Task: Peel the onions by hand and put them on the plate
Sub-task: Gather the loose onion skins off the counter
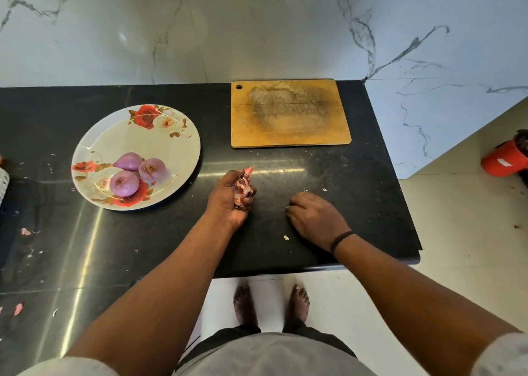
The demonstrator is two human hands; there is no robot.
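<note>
Inspecting the black tabletop, we log three peeled onions on the floral plate, left of centre. All 3 are skinless, glossy pale purple; they sit clustered in the plate's near half, touching or nearly touching one another. One points its tapered tip to the left; the other 2 show cut or root ends w/ darker reddish centres.

Left hand: grip curled round a wad of onion skins, papery, pink and white, one flake sticking out the top. It sits just right of the plate, apart from it.

Right hand: palm down on the tabletop, fingers bent w/ tips at the surface. We cannot tell whether the grip pinches a scrap. A dark band circles the wrist.

Wooden cutting board lies at the rear, worn and dark-stained in the middle. Small skin scraps dot the tabletop, more at the left edge. A red container stands on the floor at right.
</note>
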